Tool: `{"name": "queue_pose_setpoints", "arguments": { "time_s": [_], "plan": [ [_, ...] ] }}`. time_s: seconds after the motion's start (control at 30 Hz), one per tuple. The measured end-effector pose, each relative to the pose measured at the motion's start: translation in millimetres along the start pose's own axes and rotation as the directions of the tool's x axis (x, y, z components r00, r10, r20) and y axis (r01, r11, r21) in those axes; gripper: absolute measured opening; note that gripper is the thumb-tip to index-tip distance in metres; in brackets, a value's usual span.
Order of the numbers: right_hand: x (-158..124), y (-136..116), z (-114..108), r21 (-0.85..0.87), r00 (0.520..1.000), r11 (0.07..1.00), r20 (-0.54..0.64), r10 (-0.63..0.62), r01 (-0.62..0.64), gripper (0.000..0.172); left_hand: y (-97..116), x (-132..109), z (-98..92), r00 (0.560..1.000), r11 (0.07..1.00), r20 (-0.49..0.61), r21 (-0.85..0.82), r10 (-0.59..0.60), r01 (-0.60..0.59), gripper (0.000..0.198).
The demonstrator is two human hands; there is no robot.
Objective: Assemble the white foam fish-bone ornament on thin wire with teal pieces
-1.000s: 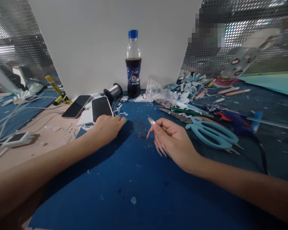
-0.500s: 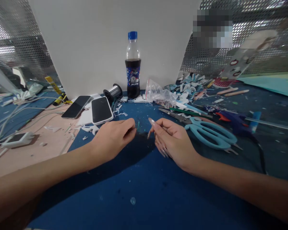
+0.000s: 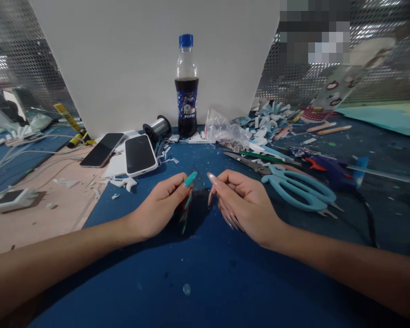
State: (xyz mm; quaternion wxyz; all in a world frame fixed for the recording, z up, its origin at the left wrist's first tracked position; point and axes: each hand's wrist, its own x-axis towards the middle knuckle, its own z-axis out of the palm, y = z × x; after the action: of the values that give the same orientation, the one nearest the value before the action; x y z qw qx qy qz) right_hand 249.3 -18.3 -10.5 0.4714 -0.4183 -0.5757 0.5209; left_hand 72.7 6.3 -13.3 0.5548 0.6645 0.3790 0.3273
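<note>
Resting on the blue mat [image 3: 198, 273] at the centre of the frame, the left hand [image 3: 159, 209] lies loosely curled, its teal-nailed fingers [image 3: 176, 184] a little apart with nothing seen in them, while the right hand [image 3: 248, 202] beside it has thumb and forefinger close, and whether anything tiny sits between them cannot be told. Just right of it the teal scissors [image 3: 302, 191] lie untouched on the mat; farther back stand a wire spool [image 3: 158, 127], a cola bottle [image 3: 186, 91] and a heap of paper scraps [image 3: 271, 114] before the white board [image 3: 140, 59].
</note>
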Motion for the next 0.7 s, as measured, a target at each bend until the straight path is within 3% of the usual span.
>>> {"name": "queue_pose_setpoints", "arguments": {
  "time_s": [0.43,0.7],
  "plan": [
    [-3.1,-1.5,-0.5,-0.113,0.995,0.993,0.101,-0.025,0.037,0.025,-1.1,3.1,-0.1,0.998,0.999,0.042,-0.032,0.040,-0.038,0.029],
    [-3.1,-0.8,-0.6,-0.151,0.995,0.988,0.093,-0.030,0.043,0.025,-1.8,2.6,-0.5,0.998,1.000,0.051,-0.003,0.030,-0.030,0.029]
  ]
}}
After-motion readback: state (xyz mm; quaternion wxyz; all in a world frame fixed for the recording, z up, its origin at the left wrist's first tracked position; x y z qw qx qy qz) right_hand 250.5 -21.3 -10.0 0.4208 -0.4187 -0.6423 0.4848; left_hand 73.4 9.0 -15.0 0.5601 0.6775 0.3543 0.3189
